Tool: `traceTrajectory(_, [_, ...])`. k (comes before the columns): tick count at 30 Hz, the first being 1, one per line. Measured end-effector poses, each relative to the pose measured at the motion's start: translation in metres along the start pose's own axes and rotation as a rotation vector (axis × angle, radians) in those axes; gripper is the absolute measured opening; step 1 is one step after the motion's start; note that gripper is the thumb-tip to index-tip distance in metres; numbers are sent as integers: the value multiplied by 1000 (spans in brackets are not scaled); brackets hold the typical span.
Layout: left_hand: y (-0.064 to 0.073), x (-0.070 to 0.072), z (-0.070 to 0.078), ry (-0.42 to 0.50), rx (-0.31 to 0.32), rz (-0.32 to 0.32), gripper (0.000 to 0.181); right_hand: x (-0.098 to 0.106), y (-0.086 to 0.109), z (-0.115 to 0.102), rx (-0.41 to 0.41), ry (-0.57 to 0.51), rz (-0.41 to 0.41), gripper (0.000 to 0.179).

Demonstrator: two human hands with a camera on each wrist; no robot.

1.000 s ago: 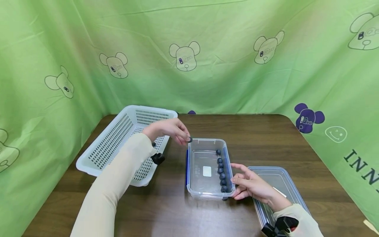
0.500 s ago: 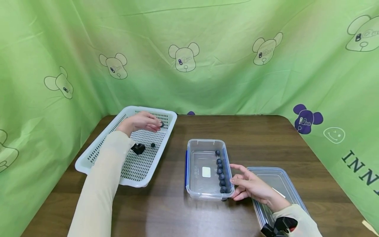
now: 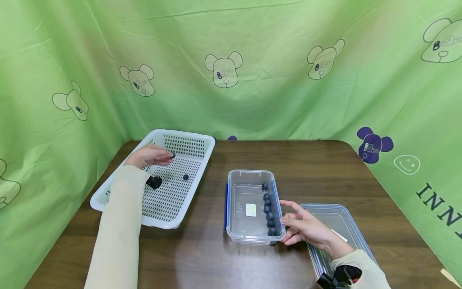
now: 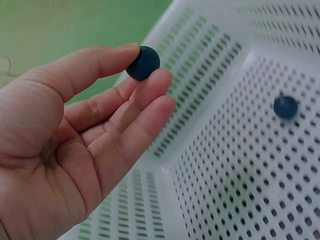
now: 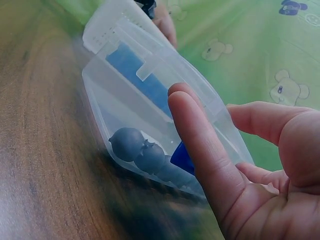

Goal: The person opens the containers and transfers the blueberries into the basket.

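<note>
Matt blueberry (image 4: 143, 63), perforated white plastic basket (image 3: 187, 141) (clear glossy container (image 3: 249, 174)), wood-grain table (image 3: 306, 164)

Basket (image 3: 195, 138) placed left on the table (image 3: 317, 168), container (image 3: 249, 237) centred, lid (image 3: 355, 228) set right, blueberries (image 3: 268, 210) lined inside the container.

Large dark capital letters reading "INN" run along the lower right of the green fabric backdrop printed with cartoon bears (image 3: 438, 202), where the picture's edge cuts the word off. A white rectangular label (image 3: 250, 210) lies on the bottom of the clear plastic rectangular container with blue clips (image 3: 238, 233), with faint embossed marks beside it; neither can be read.
</note>
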State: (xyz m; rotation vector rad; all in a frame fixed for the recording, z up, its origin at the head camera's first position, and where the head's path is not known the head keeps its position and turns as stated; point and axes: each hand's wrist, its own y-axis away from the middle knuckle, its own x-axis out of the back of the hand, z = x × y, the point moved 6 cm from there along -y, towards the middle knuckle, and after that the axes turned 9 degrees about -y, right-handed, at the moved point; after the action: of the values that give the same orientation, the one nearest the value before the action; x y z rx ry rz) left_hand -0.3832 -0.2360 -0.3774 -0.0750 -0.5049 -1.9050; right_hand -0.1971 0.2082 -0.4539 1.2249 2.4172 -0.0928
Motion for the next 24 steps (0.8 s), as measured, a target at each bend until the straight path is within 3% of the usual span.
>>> traceTrajectory(4, [1,2,-13,39,48,25,10,0,0,1,1,0,-2,74])
traceTrajectory(9, [0,-3,-29,25,117,43,15,1,0,1,5,1,-4,73])
traceTrajectory(17, [-5,-25,-41,-234,297,-39,13,2,0,2,2,-11,-10,66])
traceTrajectory(24, [-7,-36,-35,-446,330,-47,16,0,-1,2,24,-36,-34,57])
